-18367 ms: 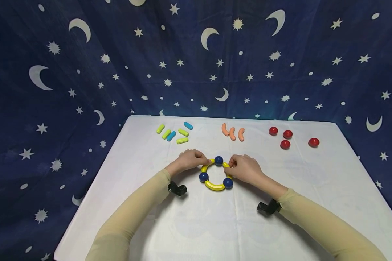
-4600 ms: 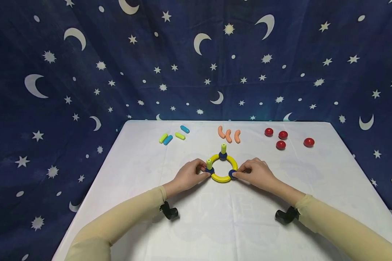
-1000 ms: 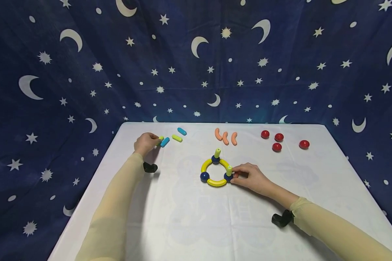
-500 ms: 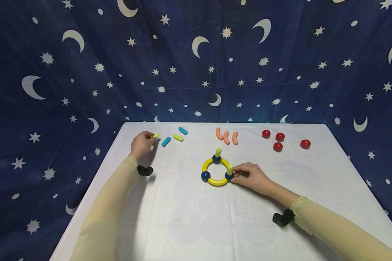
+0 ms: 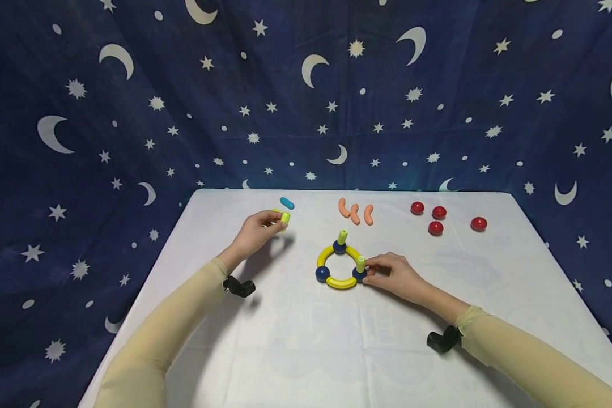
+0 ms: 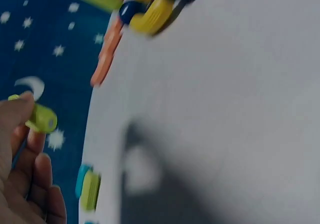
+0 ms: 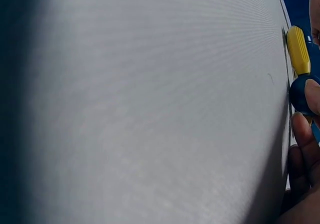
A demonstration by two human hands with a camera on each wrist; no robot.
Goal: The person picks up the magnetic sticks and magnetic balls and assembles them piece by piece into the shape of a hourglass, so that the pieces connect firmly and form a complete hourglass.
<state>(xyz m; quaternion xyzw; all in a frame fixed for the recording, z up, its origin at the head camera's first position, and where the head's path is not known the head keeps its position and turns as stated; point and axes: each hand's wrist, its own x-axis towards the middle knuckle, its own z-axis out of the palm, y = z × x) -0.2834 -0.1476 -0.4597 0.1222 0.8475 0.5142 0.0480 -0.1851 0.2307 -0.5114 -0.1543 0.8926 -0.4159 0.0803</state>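
My left hand (image 5: pixel 255 232) pinches a short lime-green magnetic stick (image 5: pixel 285 217) between thumb and fingers, raised above the table; its round end shows in the left wrist view. My right hand (image 5: pixel 400 277) grips a blue ball (image 7: pixel 300 95) at the right of a ring lying on the table. Three curved yellow sticks (image 5: pixel 341 283) and three blue balls form this ring. One green stick (image 5: pixel 360 264) stands upright on the held ball, another green stick (image 5: pixel 342 237) on the far ball. The left ball (image 5: pixel 322 273) is bare on top.
Behind the left hand lie a blue stick (image 5: pixel 287 203) and a green stick (image 6: pixel 90 190), partly hidden in the head view. Several orange curved sticks (image 5: pixel 355 214) lie at the back middle, several red balls (image 5: pixel 436 228) at the back right. A starry cloth (image 5: pixel 306 113) hangs behind the white table.
Over the last second my left hand has lifted a green stick and carried it right; the right hand stays on its ball. Since the oldest frame, two green sticks were stood on the ring.
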